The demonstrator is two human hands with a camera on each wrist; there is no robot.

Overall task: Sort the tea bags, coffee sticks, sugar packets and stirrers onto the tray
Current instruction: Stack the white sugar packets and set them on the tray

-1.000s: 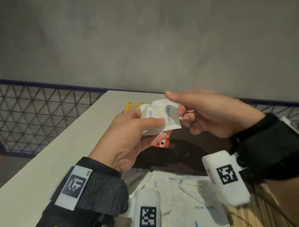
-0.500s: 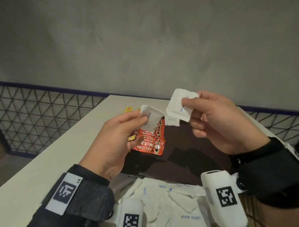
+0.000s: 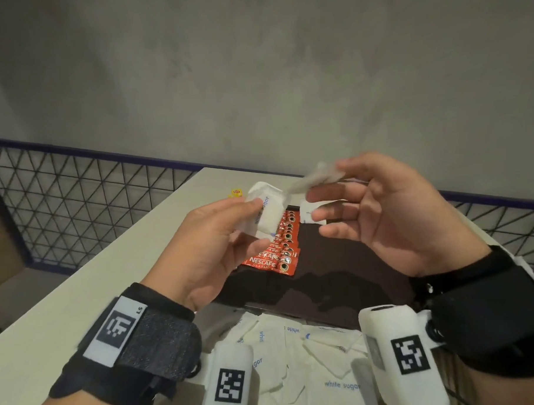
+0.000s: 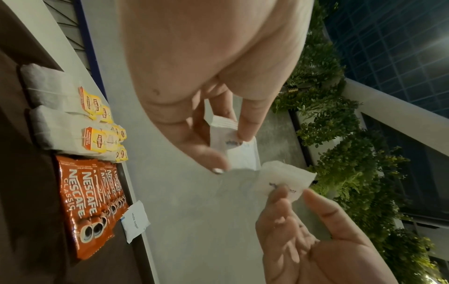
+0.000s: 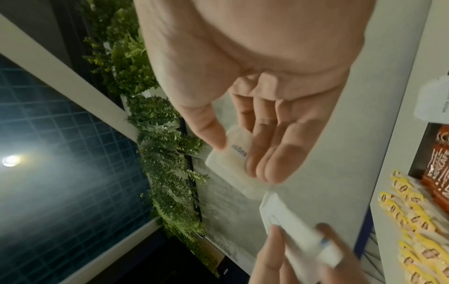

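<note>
Both hands are hovering in the air above the dark tray [image 3: 339, 278], with free space under them down to the tray's bare middle part. The left hand [image 3: 212, 244] is pinching a small stack of white sugar packets [image 3: 264, 213] between thumb and fingers. The right hand [image 3: 379, 209] is pinching one single sugar packet [image 3: 318, 177] between thumb and forefinger, while its other fingers are staying loosely stretched; this packet is blurred in the head view. The two hands are near each other but are not touching.

The tray is lying on the pale tabletop [image 3: 80, 290], and its far edge is coming close to the far edge of the tabletop, behind which a wire mesh fence [image 3: 76, 204] is running. At the near edge of the tray a loose heap of sugar packets [image 3: 309, 362] is lying.

The head view is showing the red coffee sticks [image 3: 280, 247] in a row on the tray and one lone sugar packet [image 3: 313, 214] beside them. The left wrist view is showing more: the tea bags [image 4: 73, 123] with yellow tags are lying in a row beside the coffee sticks, which the left hand is hiding almost fully in the head view. The right wrist view is showing the printed word "sugar" on the single packet.
</note>
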